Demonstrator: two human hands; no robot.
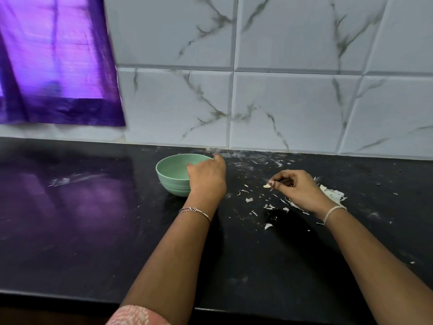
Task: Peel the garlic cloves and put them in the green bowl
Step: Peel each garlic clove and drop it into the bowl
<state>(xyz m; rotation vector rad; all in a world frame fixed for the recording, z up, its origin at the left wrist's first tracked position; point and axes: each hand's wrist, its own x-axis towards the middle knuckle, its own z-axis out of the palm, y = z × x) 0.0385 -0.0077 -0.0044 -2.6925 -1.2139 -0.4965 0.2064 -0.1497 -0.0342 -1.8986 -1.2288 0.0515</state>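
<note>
The green bowl (pixel 171 174) stands on the black counter near the tiled wall. My left hand (pixel 207 177) hangs over the bowl's right rim, fingers curled down into or against it; whether it holds anything is hidden. To the right, my right hand (pixel 297 188) pinches a small pale garlic clove (pixel 266 186) at its fingertips, just above the counter. A heap of white garlic skins (pixel 332 194) lies behind and under the right hand.
Loose flakes of peel (pixel 269 206) are strewn over the black counter (pixel 93 219) between and in front of my hands. A purple curtain (pixel 58 66) hangs at the back left. The marble-patterned tile wall (pixel 281 102) runs along the counter's far edge.
</note>
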